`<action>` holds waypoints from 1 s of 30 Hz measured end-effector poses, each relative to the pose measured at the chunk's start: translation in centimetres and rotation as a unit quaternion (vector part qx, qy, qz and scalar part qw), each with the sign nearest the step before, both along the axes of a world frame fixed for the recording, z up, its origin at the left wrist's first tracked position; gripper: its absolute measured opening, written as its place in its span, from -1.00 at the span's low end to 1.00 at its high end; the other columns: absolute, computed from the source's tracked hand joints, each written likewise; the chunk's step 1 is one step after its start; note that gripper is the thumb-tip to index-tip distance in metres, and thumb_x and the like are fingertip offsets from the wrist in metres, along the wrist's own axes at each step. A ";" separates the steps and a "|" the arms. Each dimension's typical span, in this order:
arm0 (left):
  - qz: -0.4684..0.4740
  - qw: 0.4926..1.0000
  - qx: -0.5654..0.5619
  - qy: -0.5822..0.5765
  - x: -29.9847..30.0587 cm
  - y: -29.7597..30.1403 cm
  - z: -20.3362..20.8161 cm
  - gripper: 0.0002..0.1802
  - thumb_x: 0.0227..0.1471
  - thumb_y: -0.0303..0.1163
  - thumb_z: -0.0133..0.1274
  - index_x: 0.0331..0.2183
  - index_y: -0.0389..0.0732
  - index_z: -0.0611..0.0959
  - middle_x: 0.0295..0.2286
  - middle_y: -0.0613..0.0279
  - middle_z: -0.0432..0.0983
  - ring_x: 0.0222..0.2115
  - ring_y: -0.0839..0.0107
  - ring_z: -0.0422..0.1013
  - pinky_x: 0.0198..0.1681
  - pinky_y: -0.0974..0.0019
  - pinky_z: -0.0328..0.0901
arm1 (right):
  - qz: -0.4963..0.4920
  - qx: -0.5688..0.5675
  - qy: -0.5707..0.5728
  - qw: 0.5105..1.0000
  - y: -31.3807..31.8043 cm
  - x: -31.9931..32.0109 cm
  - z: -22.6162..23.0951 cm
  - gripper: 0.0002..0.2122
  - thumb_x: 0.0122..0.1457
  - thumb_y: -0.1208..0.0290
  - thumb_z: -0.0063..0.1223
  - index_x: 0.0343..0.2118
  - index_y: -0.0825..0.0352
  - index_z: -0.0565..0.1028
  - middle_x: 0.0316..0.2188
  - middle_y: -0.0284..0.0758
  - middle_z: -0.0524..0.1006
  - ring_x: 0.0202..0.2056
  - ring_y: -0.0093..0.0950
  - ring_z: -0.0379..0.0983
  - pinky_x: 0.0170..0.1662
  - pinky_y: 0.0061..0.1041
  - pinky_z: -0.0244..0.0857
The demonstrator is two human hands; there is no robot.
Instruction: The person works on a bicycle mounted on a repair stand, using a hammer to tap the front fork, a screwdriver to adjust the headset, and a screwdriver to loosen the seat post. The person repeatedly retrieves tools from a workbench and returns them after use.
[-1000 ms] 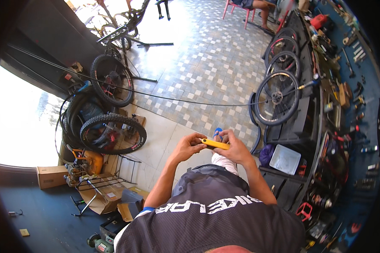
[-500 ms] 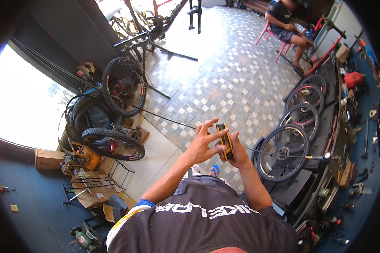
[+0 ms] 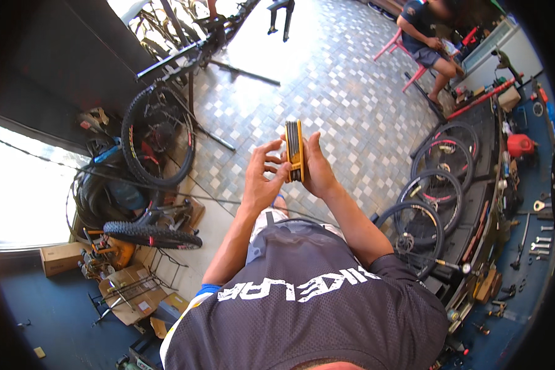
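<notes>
A yellow folding hex key set [image 3: 303, 151] stands upright in front of my chest, its dark metal keys folded side by side. My right hand [image 3: 320, 171] grips it from the right, with the thumb pointing up along that side. From the left, my left hand [image 3: 260, 179] has its fingers curled and its thumb and fingertips against the tool's lower left edge. Parts of the fingers behind the tool are hidden.
Bicycle wheels [image 3: 435, 185] lean along a dark bench on the right, below hanging tools [image 3: 539, 240]. Left are another wheel [image 3: 157, 135], piled tires and a cardboard box [image 3: 63, 259]. A bike frame [image 3: 191, 55] hangs ahead. Someone [image 3: 422, 43] sits on a red chair.
Both hands have moved up and left with the hex key set, which now stands more upright. The left fingers have drawn in from spread across it to its lower left edge. My view has shifted.
</notes>
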State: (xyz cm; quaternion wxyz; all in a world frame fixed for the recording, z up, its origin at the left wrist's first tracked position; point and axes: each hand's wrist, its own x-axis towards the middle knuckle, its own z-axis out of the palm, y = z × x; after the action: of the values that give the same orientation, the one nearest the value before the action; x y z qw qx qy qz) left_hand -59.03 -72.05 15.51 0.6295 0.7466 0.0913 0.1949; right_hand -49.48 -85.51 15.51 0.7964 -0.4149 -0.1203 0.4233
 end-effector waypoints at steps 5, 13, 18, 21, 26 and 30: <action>-0.013 0.994 0.089 0.067 7.4 6.7 2.6 -0.45 0.02 -0.44 0.28 0.07 -0.27 0.53 -0.22 0.07 0.62 -0.36 0.32 0.56 -0.29 0.29 0.45 | -0.036 -0.038 -0.065 0.997 6.0 5.2 1.3 -0.31 0.35 -0.31 -0.30 0.14 0.34 0.30 -0.22 -0.38 0.43 -0.21 -0.61 0.44 -0.20 -0.55 0.42; 0.035 0.955 0.269 0.124 14.0 12.2 0.2 -0.60 0.02 -0.39 0.21 -0.08 -0.32 0.62 -0.36 -0.01 0.64 -0.35 0.13 0.60 -0.29 0.15 0.46 | 0.049 -0.156 -0.103 0.981 13.0 13.7 -2.9 -0.62 0.42 0.01 -0.05 -0.02 0.27 0.38 -0.33 -0.47 0.45 -0.31 -0.67 0.42 -0.25 -0.60 0.38; 0.108 0.949 0.286 0.075 19.1 17.4 -2.0 -0.74 0.03 -0.35 0.16 -0.26 -0.32 0.66 -0.44 -0.04 0.63 -0.43 0.02 0.58 -0.36 0.10 0.46 | 0.166 -0.141 -0.023 0.976 18.5 21.3 -4.6 -0.70 0.46 0.09 -0.09 -0.12 0.27 0.41 -0.50 -0.45 0.45 -0.54 -0.64 0.39 -0.50 -0.58 0.31; 0.198 0.932 0.292 0.080 24.6 20.8 -2.1 -0.79 0.16 -0.35 0.11 -0.41 -0.31 0.63 -0.54 -0.05 0.56 -0.52 0.01 0.51 -0.44 0.07 0.38 | 0.248 -0.158 -0.082 0.952 20.5 27.0 -5.7 -0.69 0.44 0.07 -0.06 -0.14 0.27 0.38 -0.50 -0.43 0.45 -0.56 -0.62 0.39 -0.49 -0.56 0.31; 0.213 0.947 0.175 0.168 37.3 26.3 -5.3 -0.61 0.32 -0.21 0.05 -0.42 -0.34 0.63 -0.59 0.07 0.51 -0.57 0.25 0.51 -0.48 0.21 0.34 | 0.290 -0.178 -0.139 0.930 23.1 39.0 -7.4 -0.71 0.39 0.17 0.06 -0.06 0.30 0.39 -0.51 -0.43 0.46 -0.59 -0.64 0.35 -0.54 -0.56 0.26; 0.140 0.965 -0.165 0.146 48.5 26.9 -5.4 -0.60 0.35 -0.15 0.02 -0.14 -0.34 0.70 -0.35 0.22 0.65 -0.39 0.50 0.56 -0.35 0.41 0.45 | 0.281 -0.246 -0.186 0.909 23.7 51.1 -5.9 -0.60 0.33 0.20 0.12 0.11 0.32 0.39 -0.50 -0.41 0.53 -0.60 -0.63 0.37 -0.54 -0.57 0.29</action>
State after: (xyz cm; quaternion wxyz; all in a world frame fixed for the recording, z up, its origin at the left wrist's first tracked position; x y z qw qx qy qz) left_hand -10.52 -45.19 10.16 0.6904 0.6325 0.3165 0.1524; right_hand 1.61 -61.84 9.58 0.4803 -0.6179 -0.2694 0.5612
